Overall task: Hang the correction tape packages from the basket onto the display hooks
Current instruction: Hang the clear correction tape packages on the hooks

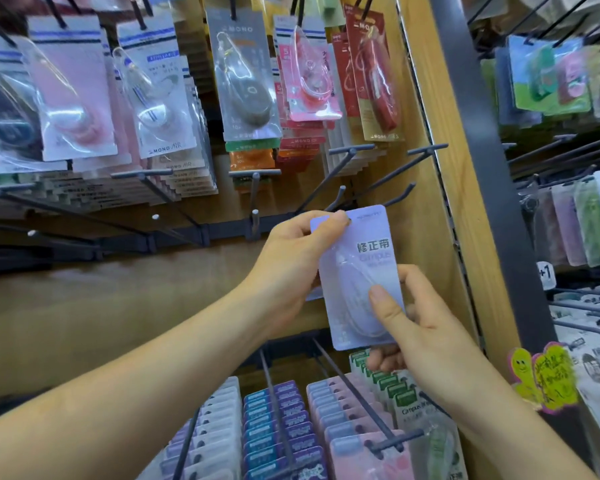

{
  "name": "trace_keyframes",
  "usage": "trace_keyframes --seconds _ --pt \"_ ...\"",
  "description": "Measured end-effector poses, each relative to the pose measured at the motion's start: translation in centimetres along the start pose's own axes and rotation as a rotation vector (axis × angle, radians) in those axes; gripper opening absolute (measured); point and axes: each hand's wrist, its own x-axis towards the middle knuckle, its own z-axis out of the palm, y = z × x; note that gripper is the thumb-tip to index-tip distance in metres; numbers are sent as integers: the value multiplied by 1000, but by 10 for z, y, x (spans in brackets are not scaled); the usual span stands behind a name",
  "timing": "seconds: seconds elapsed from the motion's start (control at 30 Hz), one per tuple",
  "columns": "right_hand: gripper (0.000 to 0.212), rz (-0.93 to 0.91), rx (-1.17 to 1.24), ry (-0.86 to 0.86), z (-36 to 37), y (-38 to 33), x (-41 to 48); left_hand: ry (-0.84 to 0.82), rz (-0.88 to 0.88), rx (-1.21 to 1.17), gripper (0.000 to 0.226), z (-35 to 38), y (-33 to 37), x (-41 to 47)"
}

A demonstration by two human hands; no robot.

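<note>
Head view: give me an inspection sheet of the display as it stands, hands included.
Surface: wooden back panel behind the hooks.
Job's things: lavender correction tape package held just below bare hooks, not yet hung; basket not in view.
Clutter: nothing seen.
Grippers: left hand pinches the package's top corner; right hand grips its lower part, thumb on the front.
Cables: nothing seen.
Surroundings: hung packages above, full rows below, neighbouring rack and yellow note to the right.
</note>
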Motion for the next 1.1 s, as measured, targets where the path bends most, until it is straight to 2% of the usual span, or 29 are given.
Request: trace_keyframes --seconds 0.2,0.4,0.53,0.67,0.8,0.97,1.1 --pt "25 155 321 72 3 -1 5 169 273 38 9 5 8 6" --pt "25 231 476 113 5 -1 11 225 382 72 6 15 8 12" --pt "25 215 475 117 4 -7 9 263 359 75 8 16 13 14" --pt "31 150 347 147 -2 -10 4 281 264 45 17 20 18 15" --pt "30 125 314 173 -4 -13 0 271 185 14 19 21 21 16" --pt "30 99 302 168 -3 -15 -3 245 167 58 17 16 22 14" --pt "32 24 202 214 -6 -19 -4 217 129 68 17 12 22 13"
